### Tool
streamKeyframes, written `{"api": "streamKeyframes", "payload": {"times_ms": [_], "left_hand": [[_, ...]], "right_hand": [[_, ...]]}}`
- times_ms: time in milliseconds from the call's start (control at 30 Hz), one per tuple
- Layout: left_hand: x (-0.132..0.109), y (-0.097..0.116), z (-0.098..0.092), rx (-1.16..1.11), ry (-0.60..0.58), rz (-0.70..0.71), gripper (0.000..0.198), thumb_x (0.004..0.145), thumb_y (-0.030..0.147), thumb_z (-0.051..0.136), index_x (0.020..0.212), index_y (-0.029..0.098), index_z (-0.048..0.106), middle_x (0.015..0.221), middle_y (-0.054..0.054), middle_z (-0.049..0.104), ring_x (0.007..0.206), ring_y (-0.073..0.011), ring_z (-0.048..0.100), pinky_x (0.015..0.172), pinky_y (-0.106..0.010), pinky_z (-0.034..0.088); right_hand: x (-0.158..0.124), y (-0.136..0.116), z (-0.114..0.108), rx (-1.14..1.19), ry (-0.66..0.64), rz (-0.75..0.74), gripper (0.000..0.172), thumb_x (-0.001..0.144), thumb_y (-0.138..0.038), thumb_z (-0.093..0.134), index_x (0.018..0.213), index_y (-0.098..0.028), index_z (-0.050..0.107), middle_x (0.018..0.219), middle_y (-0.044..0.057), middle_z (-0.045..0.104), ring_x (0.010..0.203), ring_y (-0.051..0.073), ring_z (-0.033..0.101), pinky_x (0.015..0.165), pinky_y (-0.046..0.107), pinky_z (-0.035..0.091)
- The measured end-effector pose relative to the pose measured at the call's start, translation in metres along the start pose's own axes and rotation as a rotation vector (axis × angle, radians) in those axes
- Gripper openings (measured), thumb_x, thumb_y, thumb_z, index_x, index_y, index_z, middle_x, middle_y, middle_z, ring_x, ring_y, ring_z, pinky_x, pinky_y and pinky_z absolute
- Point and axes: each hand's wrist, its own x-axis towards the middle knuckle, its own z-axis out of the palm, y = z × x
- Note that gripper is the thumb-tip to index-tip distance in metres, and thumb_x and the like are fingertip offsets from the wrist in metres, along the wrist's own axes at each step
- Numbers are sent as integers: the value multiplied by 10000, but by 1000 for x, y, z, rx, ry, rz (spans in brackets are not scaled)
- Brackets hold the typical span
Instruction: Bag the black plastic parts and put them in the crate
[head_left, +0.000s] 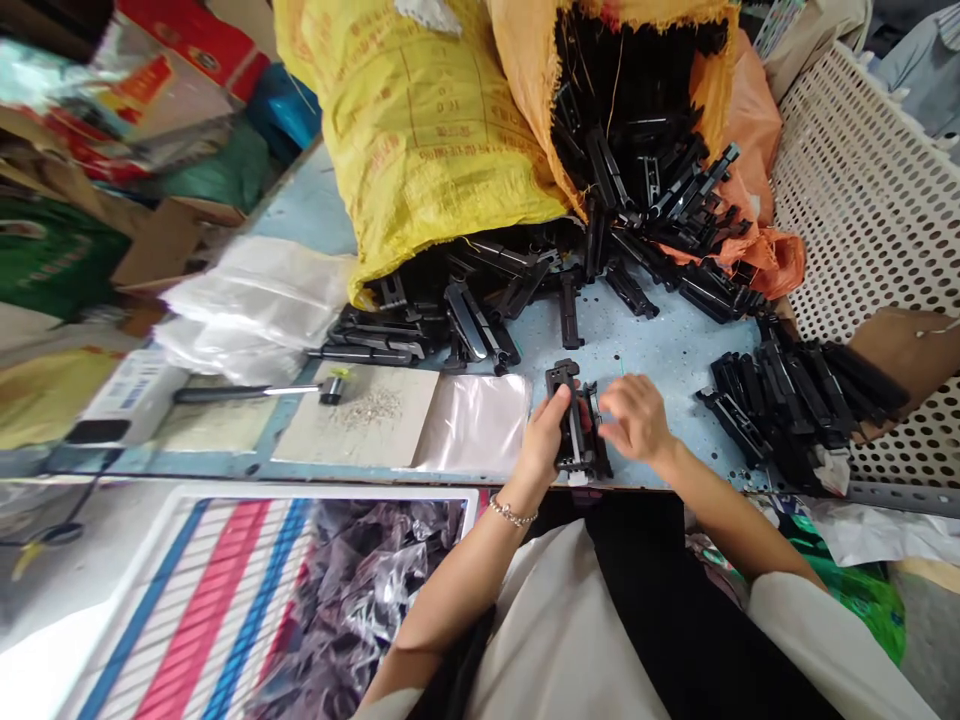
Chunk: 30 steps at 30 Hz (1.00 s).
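The left hand (544,438), with a bracelet (512,514) at its wrist, is closed around the left side of a black plastic part (573,425). The thumb and fingers clamp the part where it stands at the near edge of the counter (660,350). The lower end of the part is covered by the hand and by a second dark piece lying against it, so its full shape cannot be made out. The right hand (636,418) sits just beside the part with its fingers loosely curled. It is blurred, and I cannot tell whether it grips anything or only touches the part's right edge.

To the left of the hands lies a clear plastic sheet (476,420). Beyond that is a pale board (367,412) strewn with tiny metal bits too small to identify, and a hammer-like tool (262,392) rests with its head on the board. To the right is a stacked row of black parts (787,400), partly hidden by a brown flap. A white perforated basket (870,200) stands behind them and is cut off by the frame.

Farther back, a loose heap of black parts (465,310) spills from under a yellow sack (420,130). An orange sack (525,90) gapes open, its inside too dark to see. Crumpled white bags (255,300) lie at the left, and the clutter beyond them is smeared.
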Motion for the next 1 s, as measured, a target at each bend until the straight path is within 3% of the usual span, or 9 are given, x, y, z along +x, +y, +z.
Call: {"api": "streamKeyframes", "payload": {"times_ms": [100,267,400,500,633,733,800,900,1000], "left_hand": [[2,6,-6,23,18,41,552,749,639,709,1003,155,633,707,0,645,598,-127,610,569,-236,478],[17,-7,-30,54,159,175,577,764,512,750,1198,253,470,827,32,647,673,-157,660,663,-290,534],[34,-42,-51,375,218,296,414,845,415,657,1174,194,539,1083,-76,653,1049,-236,650,974,-424,503],[37,-68,-54,706,198,467,417,888,359,597,1251,157,564,1384,-177,516,1367,-304,448,1161,-497,345],[39,-67,-53,803,134,553,495,930,410,544,1361,169,508,1493,-189,415,1443,-315,364,1206,-520,282],[43,-41,-48,564,115,528,577,952,478,523,1470,270,376,1526,-131,406,1426,-264,409,1177,-464,347],[45,-20,-43,347,117,494,619,949,494,530,1497,324,298,1492,-96,448,1312,-222,530,1083,-399,451],[37,2,-33,199,85,401,534,912,465,583,1394,283,443,1223,-44,619,987,-169,657,887,-314,539],[14,9,-24,216,-37,280,450,890,440,608,1288,237,552,1008,-15,664,831,-161,645,777,-292,546]], "right_hand": [[-22,-21,9,21,-43,-165,555,1005,-616,281,756,-224,586,737,53,578,733,218,483,695,379,329],[-15,-18,20,72,-173,-150,486,1024,-512,389,663,-218,527,656,26,544,686,188,495,667,350,321],[38,18,43,64,-136,271,366,1045,-440,348,938,-199,603,892,77,634,879,222,579,802,344,419],[80,51,73,8,-185,622,411,969,-433,514,1257,-140,523,1202,181,580,1094,320,560,883,412,460],[94,69,89,92,-305,839,314,931,-196,444,1217,-117,544,1124,182,593,1047,326,591,874,449,498],[65,40,70,132,-263,755,342,933,-159,395,1251,-147,521,1110,151,592,1051,291,587,902,431,505],[39,9,49,195,-178,517,357,964,-215,410,1307,-154,485,1138,151,576,1052,283,577,909,434,507],[15,-20,16,242,-85,178,271,1016,-341,417,1215,-218,553,1046,104,585,994,259,564,885,424,500],[18,-7,-3,135,76,112,314,1027,-439,385,1128,-210,574,1019,113,585,952,263,544,831,429,486]]}}
